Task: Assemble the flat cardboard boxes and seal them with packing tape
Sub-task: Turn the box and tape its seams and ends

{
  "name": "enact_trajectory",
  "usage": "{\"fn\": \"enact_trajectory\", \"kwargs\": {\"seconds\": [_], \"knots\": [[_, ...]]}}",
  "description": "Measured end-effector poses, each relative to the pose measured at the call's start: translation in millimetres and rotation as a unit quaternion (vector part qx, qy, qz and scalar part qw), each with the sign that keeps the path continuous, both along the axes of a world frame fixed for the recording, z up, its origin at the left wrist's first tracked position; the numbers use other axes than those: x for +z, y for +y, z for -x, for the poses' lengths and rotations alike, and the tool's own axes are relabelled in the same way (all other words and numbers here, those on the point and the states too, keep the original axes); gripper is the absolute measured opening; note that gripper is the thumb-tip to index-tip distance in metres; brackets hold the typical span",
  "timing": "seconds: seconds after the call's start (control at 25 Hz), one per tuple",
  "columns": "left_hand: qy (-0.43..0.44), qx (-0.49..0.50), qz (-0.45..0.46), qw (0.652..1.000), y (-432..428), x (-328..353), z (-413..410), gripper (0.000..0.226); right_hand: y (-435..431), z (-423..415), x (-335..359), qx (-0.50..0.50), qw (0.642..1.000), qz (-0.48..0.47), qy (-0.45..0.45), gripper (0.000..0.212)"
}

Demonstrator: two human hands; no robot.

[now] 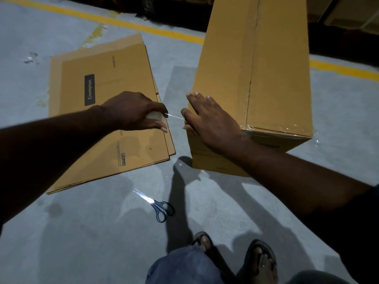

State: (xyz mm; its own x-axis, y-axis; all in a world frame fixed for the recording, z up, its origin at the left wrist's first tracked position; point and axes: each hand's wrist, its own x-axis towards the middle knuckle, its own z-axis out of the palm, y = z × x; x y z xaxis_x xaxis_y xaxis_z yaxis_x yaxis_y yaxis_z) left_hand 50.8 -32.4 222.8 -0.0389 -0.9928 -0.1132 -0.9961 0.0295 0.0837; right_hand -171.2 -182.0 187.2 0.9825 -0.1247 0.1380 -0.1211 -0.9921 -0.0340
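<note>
A tall assembled cardboard box [272, 64] lies on the floor at the right, its top seam and near corner covered with clear tape. My right hand [209, 121] rests flat with straight fingers on the box's near left corner. My left hand [133, 111] grips a roll of clear packing tape [154, 115] just left of the box. A thin strip of tape [174, 116] stretches from the roll to the box edge under my right hand. A stack of flat cardboard boxes [106, 111] with a dark printed label lies on the floor at the left.
Blue-handled scissors [159, 206] lie on the grey floor [82, 232] in front of my sandalled feet [260, 257]. A yellow line [143, 27] crosses the floor behind the boxes. More cartons [348, 13] stand in the dark at the back right.
</note>
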Motion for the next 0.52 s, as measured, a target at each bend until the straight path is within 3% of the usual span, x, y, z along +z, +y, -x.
{"fn": "enact_trajectory", "kwargs": {"seconds": [0.24,0.52], "knots": [[-0.009,-0.013,-0.002,1.000,-5.1,2.8,0.4,0.084,22.8,-12.2,13.6,-0.072,0.996,0.031,0.047,0.062],[-0.016,-0.023,-0.016,0.999,-4.3,4.0,3.6,0.072,24.7,-32.0,10.0,0.003,0.994,0.071,0.078,0.036]]}}
